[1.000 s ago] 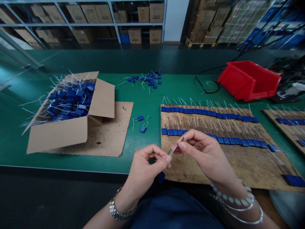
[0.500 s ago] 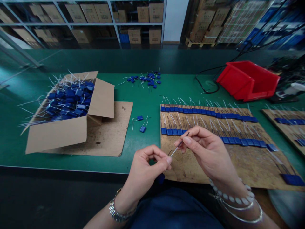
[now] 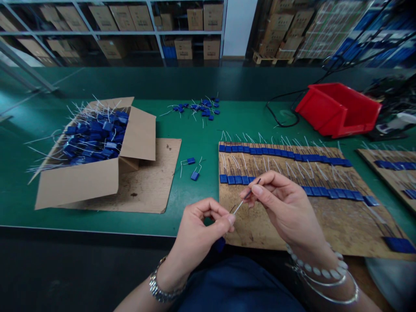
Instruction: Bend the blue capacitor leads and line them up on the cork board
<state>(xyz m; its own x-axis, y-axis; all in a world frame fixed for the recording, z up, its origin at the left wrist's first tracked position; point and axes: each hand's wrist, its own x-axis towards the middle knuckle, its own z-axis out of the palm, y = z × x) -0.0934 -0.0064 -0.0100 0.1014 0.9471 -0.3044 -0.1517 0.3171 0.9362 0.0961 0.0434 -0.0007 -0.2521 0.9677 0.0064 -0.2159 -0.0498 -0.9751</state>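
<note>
With my left grip [image 3: 195, 233] I am pinching the pale wire lead [image 3: 238, 206] of a blue component [image 3: 220, 244], whose body is hanging by the near-left corner of a brown board [image 3: 250, 227]. My right grip [image 3: 286, 208] is holding narrowly a thin dark sleeve [image 3: 256, 185] on that lead. On the green table [image 3: 247, 121], an open cardboard box [image 3: 78, 184] is containing heaped blue pieces [image 3: 95, 128], their leads poking over its edges. A red bin [image 3: 320, 112] is standing far right, its wall concealing some of its inside. My left fingers are partly hiding the component; my right hand is covering part of the board's nearer row [image 3: 316, 191]. Another board [image 3: 378, 175] is running out of view.
</note>
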